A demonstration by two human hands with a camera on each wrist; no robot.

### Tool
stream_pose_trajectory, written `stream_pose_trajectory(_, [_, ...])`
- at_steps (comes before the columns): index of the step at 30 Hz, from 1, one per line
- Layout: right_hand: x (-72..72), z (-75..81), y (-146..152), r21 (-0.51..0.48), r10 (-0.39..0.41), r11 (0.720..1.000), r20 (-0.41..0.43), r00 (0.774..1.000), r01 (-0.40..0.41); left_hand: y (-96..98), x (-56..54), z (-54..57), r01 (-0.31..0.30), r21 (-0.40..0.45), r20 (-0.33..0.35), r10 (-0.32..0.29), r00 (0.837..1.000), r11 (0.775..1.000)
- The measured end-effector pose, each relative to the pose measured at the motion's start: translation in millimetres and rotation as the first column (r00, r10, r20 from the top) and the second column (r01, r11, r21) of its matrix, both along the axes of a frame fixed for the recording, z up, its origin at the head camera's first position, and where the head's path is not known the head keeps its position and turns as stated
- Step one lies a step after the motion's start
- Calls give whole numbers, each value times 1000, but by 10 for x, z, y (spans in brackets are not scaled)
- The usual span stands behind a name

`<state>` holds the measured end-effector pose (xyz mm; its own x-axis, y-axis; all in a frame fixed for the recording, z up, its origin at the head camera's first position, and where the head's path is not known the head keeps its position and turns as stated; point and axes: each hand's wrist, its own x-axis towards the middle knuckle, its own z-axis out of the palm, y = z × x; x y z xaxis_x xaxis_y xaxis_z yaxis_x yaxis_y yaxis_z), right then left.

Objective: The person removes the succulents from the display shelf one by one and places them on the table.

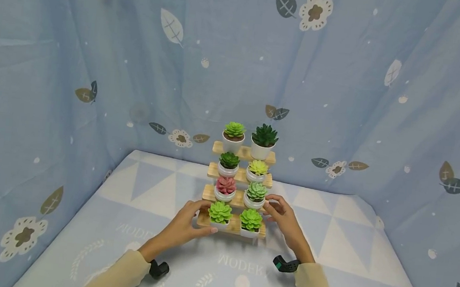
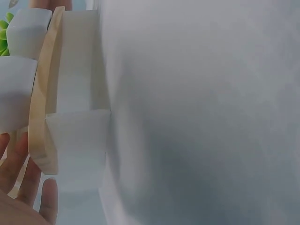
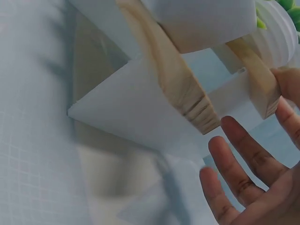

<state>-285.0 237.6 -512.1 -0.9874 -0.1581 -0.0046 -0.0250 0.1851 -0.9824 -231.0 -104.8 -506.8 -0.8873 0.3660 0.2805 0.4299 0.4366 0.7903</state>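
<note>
A four-tier wooden plant stand (image 1: pixel 233 224) with white side supports bears two potted succulents on each tier. My left hand (image 1: pixel 187 222) is at the left end of the lowest tier, its thumb and forefinger around the bright green potted succulent (image 1: pixel 220 212) there. In the left wrist view, the other fingers (image 2: pixel 30 180) lie by the plank's end. On the right side, my right hand (image 1: pixel 283 215) pinches the end of the second plank (image 3: pixel 265 89) from the bottom, close beside a pale green succulent (image 1: pixel 256 192). Its other fingers (image 3: pixel 243 180) spread near the lowest plank's end.
A red succulent (image 1: pixel 226 185) sits on the second tier, and darker and yellow-green ones stand higher up. The stand rests on a table with a blue-and-white patterned cloth (image 1: pixel 160 180). Blue curtains (image 1: pixel 229 60) with leaves and flowers hang behind and at both sides.
</note>
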Motion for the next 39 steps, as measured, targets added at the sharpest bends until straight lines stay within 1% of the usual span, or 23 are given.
stream_pose_trajectory(4, [-10,-32,6,-69,32,997,16,999,-31,24,-27,-1,-10,-6,1,10,1000,1000])
stream_pose_trajectory(7, [4,-47,4,-79,26,997,15,1000,-25,36,-30,-8,-6,11,8,6,1000,1000])
stream_pose_trajectory(10, [5,-54,1,-74,19,997,12,1000,-18,45,-33,-10,6,31,12,-6,1000,999])
stream_pose_trajectory(13, [-2,-67,-1,-66,17,998,7,1000,-17,55,-33,-15,7,41,1,-7,1000,999])
stream_pose_trajectory(19, [-21,-130,-20,-48,10,999,-8,1000,-10,62,-24,-41,-12,60,-28,13,1000,998])
stream_pose_trajectory(23, [-12,-140,-46,-55,9,998,-14,1000,-10,55,-25,-56,-25,72,-4,25,1000,997])
stream_pose_trajectory(27, [5,-124,-59,-63,5,998,-20,1000,-6,52,-49,-69,-13,87,6,12,1000,996])
stream_pose_trajectory(33, [19,-106,-30,-34,29,999,-20,999,-29,51,-69,-70,-24,92,30,22,999,995])
stream_pose_trajectory(36, [17,-98,-13,-9,38,999,-16,999,-39,48,-79,-69,-31,93,30,28,999,995])
stream_pose_trajectory(39, [14,-88,-1,5,45,999,-13,999,-45,44,-82,-70,-38,91,16,37,999,995])
